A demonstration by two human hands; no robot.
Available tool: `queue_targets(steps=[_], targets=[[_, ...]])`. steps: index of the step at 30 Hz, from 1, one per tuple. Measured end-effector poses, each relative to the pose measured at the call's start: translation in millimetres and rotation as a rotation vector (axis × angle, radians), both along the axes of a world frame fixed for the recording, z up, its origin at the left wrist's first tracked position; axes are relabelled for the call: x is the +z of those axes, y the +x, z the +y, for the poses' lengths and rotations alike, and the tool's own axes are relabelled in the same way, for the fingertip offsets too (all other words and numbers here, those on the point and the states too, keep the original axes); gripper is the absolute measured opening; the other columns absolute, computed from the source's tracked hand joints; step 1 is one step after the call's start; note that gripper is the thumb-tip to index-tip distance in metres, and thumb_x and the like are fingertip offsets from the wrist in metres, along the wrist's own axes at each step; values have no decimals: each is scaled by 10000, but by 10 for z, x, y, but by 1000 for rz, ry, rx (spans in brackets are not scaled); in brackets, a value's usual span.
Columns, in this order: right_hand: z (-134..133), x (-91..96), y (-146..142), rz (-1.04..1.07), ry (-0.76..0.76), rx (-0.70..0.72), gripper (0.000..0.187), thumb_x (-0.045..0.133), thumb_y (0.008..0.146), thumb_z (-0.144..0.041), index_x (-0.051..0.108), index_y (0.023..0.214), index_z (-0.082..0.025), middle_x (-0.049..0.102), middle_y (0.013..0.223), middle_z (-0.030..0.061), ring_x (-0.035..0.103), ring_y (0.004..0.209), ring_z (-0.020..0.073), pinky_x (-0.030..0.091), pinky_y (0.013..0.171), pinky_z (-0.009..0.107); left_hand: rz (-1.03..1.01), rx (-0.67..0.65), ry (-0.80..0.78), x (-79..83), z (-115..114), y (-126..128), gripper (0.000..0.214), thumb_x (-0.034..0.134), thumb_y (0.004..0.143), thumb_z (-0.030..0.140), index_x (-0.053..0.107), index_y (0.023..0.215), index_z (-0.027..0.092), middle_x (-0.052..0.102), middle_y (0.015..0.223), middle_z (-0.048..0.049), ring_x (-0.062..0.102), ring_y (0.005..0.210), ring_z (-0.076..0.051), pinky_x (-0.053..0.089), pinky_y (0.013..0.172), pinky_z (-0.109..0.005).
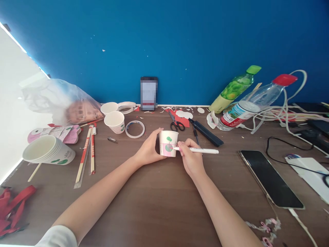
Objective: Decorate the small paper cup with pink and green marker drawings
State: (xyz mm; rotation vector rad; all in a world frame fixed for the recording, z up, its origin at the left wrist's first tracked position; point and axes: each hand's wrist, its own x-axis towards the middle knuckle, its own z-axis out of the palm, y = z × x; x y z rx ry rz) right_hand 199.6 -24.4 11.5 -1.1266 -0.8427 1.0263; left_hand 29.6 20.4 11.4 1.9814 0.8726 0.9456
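My left hand (148,146) is wrapped round a paper cup (168,143), thumb near the rim, holding it upright at the middle of the bench (156,202); I can't tell whether its base touches the wood. My right hand (192,158) is closed on a white marker (205,151), its tip pointing left at the pink band on the cup, by the green leaf print. Just behind the cup lie the scissors (177,124), with a black cutter (208,133) to their right. A roll of tape (135,136) sits to the left, beside two more cups (115,122). Farther left, a stack of cups (60,154) lies tilted near some wrapped chopsticks (84,154).
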Motion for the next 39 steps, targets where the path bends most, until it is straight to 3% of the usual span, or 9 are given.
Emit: queue_targets(steps=[13, 20, 27, 33, 36, 39], targets=[[-3, 20, -4, 7, -5, 58, 435, 743, 695, -314, 382, 475, -213, 391, 427, -66, 407, 517, 111, 327, 577, 280, 81, 30, -74, 52, 4, -7, 983, 852, 599, 360, 293, 1394, 213, 394, 1487, -176, 432, 1357, -361, 378, 1115, -517], [-2, 42, -14, 27, 10, 76, 437, 733, 674, -252, 359, 450, -213, 381, 401, -66, 385, 510, 109, 325, 572, 280, 145, 52, -107, 79, -8, 2, 985, 846, 605, 402, 290, 1392, 197, 393, 1489, -193, 387, 1384, -392, 292, 1146, -589], [-8, 61, 0, 11, 30, 124, 438, 751, 655, -251, 390, 408, -215, 397, 392, -51, 400, 505, 117, 355, 563, 285, 128, 54, -107, 46, -7, 4, 982, 852, 594, 404, 304, 1384, 200, 430, 1450, -187, 429, 1351, -379, 381, 1092, -546], [21, 129, 19, 160, -7, 32, 448, 734, 717, -438, 432, 467, -222, 361, 411, -64, 383, 484, 107, 439, 634, 302, 99, 20, -97, 17, 0, -2, 988, 851, 596, 374, 286, 1389, 203, 402, 1476, -184, 432, 1356, -357, 379, 1110, -520], [25, 105, 25, 125, -34, 17, 323, 783, 671, -411, 540, 569, -225, 448, 465, -62, 444, 525, 112, 429, 633, 293, 80, 0, -87, 27, -4, -4, 985, 844, 602, 369, 278, 1389, 193, 388, 1486, -186, 423, 1365, -354, 375, 1119, -514], [13, 56, 31, 80, -13, 20, 328, 802, 647, -346, 515, 550, -220, 479, 487, -59, 475, 563, 118, 423, 648, 290, 67, 6, -80, 41, -9, -1, 975, 844, 600, 362, 285, 1382, 193, 381, 1490, -187, 409, 1373, -361, 365, 1126, -520]])
